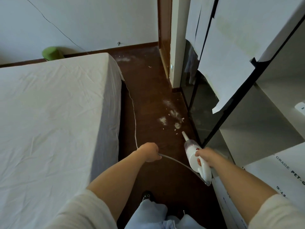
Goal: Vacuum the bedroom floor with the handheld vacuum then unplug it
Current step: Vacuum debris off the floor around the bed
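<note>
Right grip (204,157) clamped on vacuum (196,156), left grip (149,152) closed around cord (134,113), nozzle near dust (171,118)

Right hand (205,157) grips white handheld vacuum (195,155), nozzle aimed at 12 o'clock toward white debris (171,118) on dark floor (148,90). Left hand (149,152) closed around cord (134,116). Bed (54,109) at 9 o'clock.
</note>
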`<move>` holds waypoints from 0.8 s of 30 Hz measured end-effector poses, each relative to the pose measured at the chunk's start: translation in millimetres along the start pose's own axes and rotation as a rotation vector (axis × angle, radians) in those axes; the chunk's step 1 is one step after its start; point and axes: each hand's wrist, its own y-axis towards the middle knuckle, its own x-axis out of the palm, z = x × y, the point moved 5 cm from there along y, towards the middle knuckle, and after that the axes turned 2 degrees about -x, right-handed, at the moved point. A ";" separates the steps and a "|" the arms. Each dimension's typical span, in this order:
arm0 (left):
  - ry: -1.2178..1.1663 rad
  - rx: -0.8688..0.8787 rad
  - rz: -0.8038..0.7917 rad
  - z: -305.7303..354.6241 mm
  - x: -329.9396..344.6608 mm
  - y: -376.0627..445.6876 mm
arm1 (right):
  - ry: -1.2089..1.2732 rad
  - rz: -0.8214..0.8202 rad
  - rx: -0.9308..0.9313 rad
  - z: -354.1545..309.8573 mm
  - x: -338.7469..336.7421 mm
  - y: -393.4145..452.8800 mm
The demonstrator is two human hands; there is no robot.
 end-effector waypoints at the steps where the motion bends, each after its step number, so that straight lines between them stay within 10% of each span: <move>1: 0.008 0.005 -0.005 -1.4 -1.1 0.8 | -0.014 0.011 0.004 -0.9 1.2 -0.6; 24: -0.010 0.023 -0.036 -18.1 -11.6 11.0 | -0.092 0.022 -0.021 -15.3 16.8 13.2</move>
